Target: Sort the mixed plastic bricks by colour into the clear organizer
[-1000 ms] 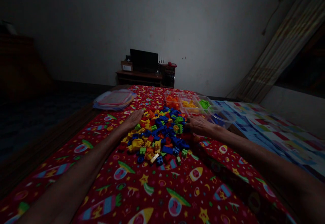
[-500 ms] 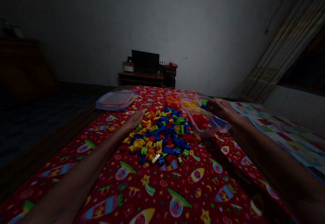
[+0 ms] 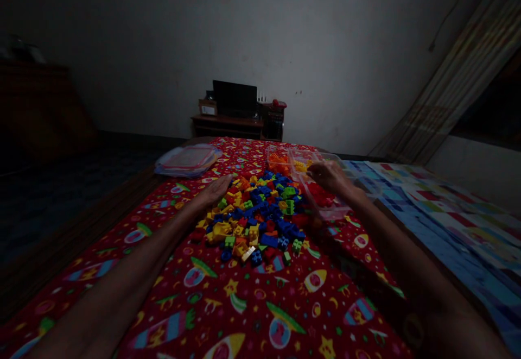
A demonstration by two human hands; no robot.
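Note:
My left hand [image 3: 221, 186] lies at the left edge of a pile of toy building bricks [image 3: 260, 212], its fingers stretched out and touching the nearest yellow and orange ones. The pile mixes blue, yellow, green, red and orange pieces. My right hand [image 3: 329, 176] hovers over the clear plastic boxes to the right of the pile. Its fingers are loosely bent and apart, and I see no brick in them. Below it, red bricks [image 3: 321, 195] lie in the near box [image 3: 336, 213]. Yellow bricks [image 3: 302, 165] and orange bricks [image 3: 278, 163] fill boxes farther back.
Flat clear lids [image 3: 187, 161] are stacked at the far left of the red patterned cloth [image 3: 252, 304]. A bed with a checked cover [image 3: 448, 201] adjoins on the right. Against the wall, a monitor [image 3: 235, 98] stands on a low desk [image 3: 226, 124].
My right hand has moved left, away from the box with green and blue bricks, toward the pile. My left hand has stayed by the pile.

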